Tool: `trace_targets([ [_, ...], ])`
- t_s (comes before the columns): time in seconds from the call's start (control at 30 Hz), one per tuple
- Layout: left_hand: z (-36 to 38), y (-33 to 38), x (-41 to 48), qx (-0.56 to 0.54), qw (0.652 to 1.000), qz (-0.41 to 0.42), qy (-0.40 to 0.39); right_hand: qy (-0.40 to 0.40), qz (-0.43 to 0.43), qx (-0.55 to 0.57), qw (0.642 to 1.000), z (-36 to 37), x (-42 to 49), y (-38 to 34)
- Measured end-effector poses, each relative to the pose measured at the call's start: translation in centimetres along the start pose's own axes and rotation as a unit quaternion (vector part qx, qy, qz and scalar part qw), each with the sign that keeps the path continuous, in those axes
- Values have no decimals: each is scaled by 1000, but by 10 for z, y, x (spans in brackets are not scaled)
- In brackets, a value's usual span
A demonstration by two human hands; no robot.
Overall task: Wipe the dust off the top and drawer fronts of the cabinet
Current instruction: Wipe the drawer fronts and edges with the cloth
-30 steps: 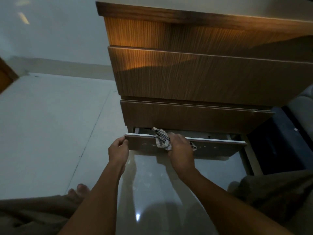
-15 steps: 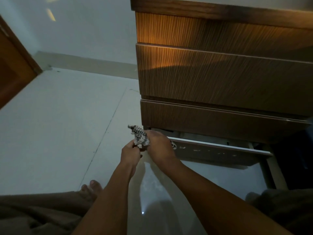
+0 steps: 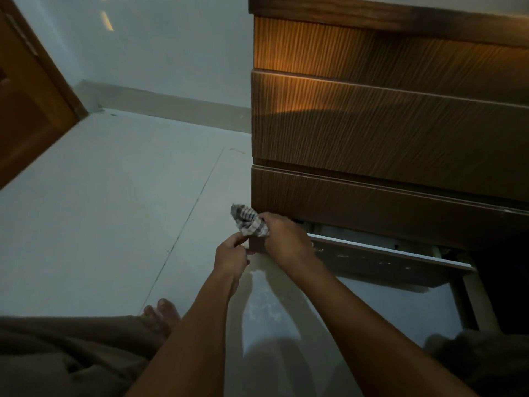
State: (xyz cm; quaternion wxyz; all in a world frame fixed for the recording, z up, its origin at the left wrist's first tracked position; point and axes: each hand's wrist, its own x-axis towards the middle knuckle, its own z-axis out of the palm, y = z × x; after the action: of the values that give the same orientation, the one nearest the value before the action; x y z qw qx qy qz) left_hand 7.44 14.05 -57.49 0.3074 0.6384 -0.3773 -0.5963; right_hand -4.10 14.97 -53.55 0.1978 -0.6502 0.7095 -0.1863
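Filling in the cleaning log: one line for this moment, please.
step: wiping bottom drawer left end | right hand: holds checked cloth | left hand: at drawer corner | drawer: pulled open

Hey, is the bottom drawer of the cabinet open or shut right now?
Open. The bottom drawer is pulled out past the shut drawers above, its white top edge and a gap behind it showing.

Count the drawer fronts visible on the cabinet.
4: top front, second front, third front, all shut, and the bottom front pulled open. The right edge is cut off.
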Motion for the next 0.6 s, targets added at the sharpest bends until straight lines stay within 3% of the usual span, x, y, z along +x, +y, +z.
trace_targets([
  [0.13,0,0,0,3,1000,-4,7,24,-22,3,999,19,-1,-13],
  [0.3,1,0,3,-9,999,-11,31,-39,-94,103,990,10,-5,-15],
  [0.4,1,-1,1,-5,1000,-3,24,55,-94,93,990,9,-28,-1],
  [0.5,1,2,-4,-5,1000,6,5,179,-33,36,983,6,-40,15],
  [0.6,1,4,-8,-2,1000,10,7,179,45,3,983,1,-35,23],
])
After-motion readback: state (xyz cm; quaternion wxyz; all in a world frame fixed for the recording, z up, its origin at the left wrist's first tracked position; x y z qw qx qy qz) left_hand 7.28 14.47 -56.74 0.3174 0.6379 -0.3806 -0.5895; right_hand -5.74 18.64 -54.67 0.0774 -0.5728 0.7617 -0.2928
